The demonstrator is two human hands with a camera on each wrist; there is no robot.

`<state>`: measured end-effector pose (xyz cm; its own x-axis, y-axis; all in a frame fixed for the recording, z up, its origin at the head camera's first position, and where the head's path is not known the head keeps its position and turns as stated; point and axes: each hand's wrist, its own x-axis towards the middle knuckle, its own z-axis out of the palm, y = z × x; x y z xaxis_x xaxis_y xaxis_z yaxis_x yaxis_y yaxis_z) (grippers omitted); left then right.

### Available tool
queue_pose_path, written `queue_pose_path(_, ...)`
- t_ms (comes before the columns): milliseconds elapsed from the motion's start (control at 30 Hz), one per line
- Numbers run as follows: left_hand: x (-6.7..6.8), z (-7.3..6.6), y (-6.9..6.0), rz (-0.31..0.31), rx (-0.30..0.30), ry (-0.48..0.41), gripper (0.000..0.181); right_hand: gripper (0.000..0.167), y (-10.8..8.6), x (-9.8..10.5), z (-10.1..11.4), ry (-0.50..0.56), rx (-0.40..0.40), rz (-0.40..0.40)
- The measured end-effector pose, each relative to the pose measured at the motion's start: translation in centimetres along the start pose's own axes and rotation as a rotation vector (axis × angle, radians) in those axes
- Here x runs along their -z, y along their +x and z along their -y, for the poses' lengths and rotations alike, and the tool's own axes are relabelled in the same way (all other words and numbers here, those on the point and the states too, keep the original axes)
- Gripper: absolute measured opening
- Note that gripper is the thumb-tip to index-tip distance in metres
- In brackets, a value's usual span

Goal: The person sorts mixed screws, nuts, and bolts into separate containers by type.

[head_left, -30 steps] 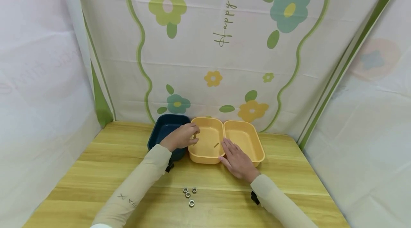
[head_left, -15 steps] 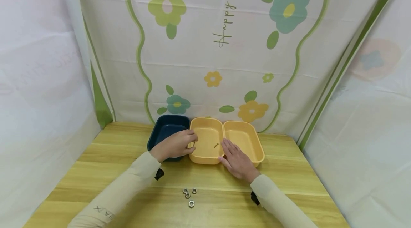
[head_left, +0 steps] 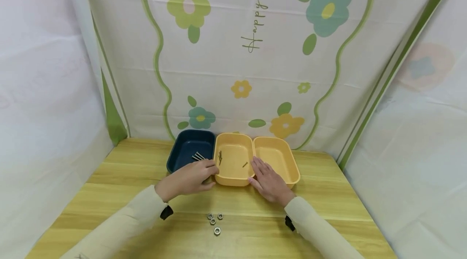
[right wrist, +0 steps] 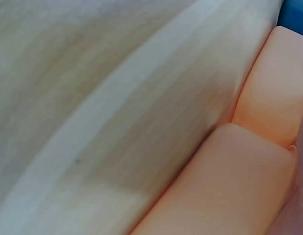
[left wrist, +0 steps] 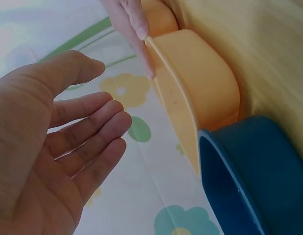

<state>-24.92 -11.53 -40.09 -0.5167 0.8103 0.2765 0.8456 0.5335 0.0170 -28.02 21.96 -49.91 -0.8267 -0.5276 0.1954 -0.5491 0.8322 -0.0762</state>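
From where I stand, L hand [head_left: 190, 178] looks empty, fingers loose, near mid yellow tray [head_left: 235, 182] w/ sm. screws [head_left: 220, 157] inside; imo best clear its rim gently while R hand [head_left: 270, 180], fingers straight at tray's right edge, steadies it, nuts [head_left: 213, 221] lying on tabletop [head_left: 255, 226].

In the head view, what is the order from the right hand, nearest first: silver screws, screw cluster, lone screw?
1. Lone screw, right side of the middle tray.
2. Screw cluster, that tray's left side.
3. Silver screws, farther left, in the blue tray.
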Motion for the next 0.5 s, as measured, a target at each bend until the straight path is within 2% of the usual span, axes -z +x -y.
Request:
queue_pose_path(133,0.0,-0.7,-1.0,0.065,0.029,-0.009,0.024,0.072,0.1,0.7,0.1,-0.003,0.005,0.047)
queue_pose_path(267,-0.4,-1.1,-1.7,0.097,0.035,-0.015,0.026,0.073,0.2,1.6,0.1,-0.011,0.007,0.075)
queue_pose_path(500,-2.1,-1.7,-2.9,0.154,0.053,-0.087,0.024,0.076,0.0,3.8,-0.3,-0.031,0.022,0.083)
